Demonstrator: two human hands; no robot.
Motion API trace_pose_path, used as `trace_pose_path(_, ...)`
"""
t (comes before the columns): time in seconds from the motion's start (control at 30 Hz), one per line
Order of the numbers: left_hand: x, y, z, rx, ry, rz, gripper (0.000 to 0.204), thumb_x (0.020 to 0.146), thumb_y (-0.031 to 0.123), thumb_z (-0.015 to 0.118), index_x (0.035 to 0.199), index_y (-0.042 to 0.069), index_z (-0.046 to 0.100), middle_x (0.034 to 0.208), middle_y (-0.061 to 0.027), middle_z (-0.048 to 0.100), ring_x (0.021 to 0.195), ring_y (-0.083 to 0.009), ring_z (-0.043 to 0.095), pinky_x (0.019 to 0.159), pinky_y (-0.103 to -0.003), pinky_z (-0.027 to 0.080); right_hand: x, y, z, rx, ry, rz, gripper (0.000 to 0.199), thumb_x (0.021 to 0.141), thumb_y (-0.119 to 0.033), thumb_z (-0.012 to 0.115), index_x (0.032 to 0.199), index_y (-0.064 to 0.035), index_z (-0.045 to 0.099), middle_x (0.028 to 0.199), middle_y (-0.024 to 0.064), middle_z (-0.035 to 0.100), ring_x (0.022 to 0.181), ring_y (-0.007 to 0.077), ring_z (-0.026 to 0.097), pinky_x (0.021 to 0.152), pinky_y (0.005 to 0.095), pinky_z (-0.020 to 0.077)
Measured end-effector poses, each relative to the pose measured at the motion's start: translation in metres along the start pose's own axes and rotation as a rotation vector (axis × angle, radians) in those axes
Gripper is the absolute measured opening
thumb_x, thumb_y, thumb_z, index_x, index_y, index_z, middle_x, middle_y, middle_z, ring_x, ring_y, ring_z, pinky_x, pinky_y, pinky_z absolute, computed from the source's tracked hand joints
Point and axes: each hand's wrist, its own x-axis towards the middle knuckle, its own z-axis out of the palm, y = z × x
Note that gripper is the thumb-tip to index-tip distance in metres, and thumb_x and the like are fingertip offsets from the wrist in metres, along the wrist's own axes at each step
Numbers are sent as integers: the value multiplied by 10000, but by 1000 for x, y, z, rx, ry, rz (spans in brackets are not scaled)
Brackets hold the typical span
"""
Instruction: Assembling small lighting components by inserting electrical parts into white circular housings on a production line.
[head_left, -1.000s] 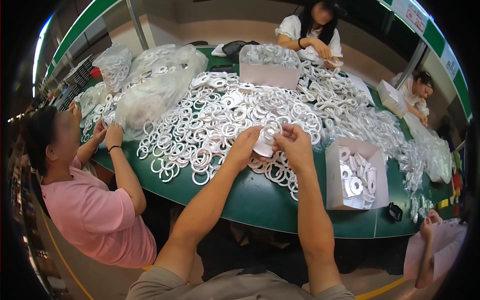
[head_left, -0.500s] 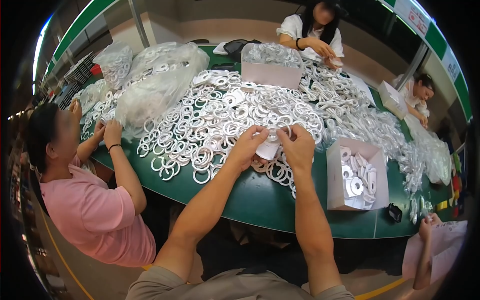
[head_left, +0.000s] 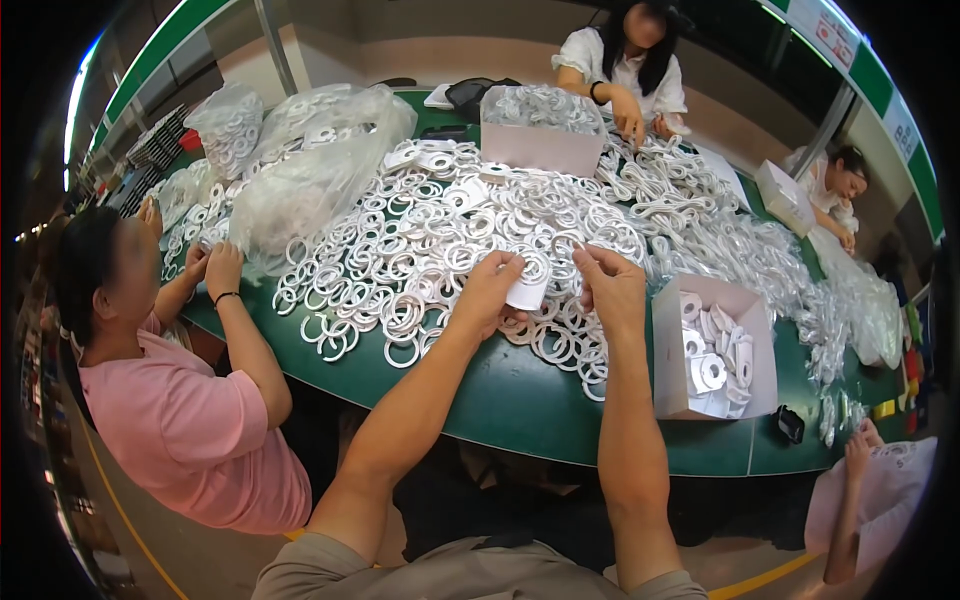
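Note:
My left hand [head_left: 490, 293] pinches a white flat card with a round ring-shaped face [head_left: 528, 284], held tilted over the near side of the pile. Just to its right is my right hand [head_left: 612, 287], fingers curled and apart from the card. A thin white ring [head_left: 565, 243] shows at my right fingertips and seems pinched there, though the pile behind blurs its outline. Beneath both hands spreads a large heap of loose white rings [head_left: 400, 250] on the green table [head_left: 520, 430].
An open carton [head_left: 690, 405] of white ring-faced pieces stands right of my right hand. Farther back are another carton [head_left: 540, 145], clear plastic bags [head_left: 300, 205] and bundled white cables [head_left: 660, 185]. Co-workers sit around the table, one in a pink shirt [head_left: 190, 420] at left.
My right hand has drawn away from the card to the right, while my left hand keeps hold of it. Across the table, a co-worker's hand has reached down toward the cables.

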Motion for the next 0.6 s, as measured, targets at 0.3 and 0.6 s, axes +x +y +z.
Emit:
trace_pose_path(0.3,0,4,2,-35,-56,76,214,988,258,469,1054,55,479,864,-103,645,672,-229,685,436,-269,532,5,5,-6,129,-93,-142,265,882,-101,638,1103,44,612,794,75,659,680,114,627,526,198,456)
trace_pose_path(0.6,-2,0,-1,50,-57,73,274,991,287,463,1111,41,473,980,-112,626,762,-223,685,552,-336,603,5,9,6,297,-77,-3,196,879,-102,650,1021,28,614,827,89,659,636,139,608,510,231,463)
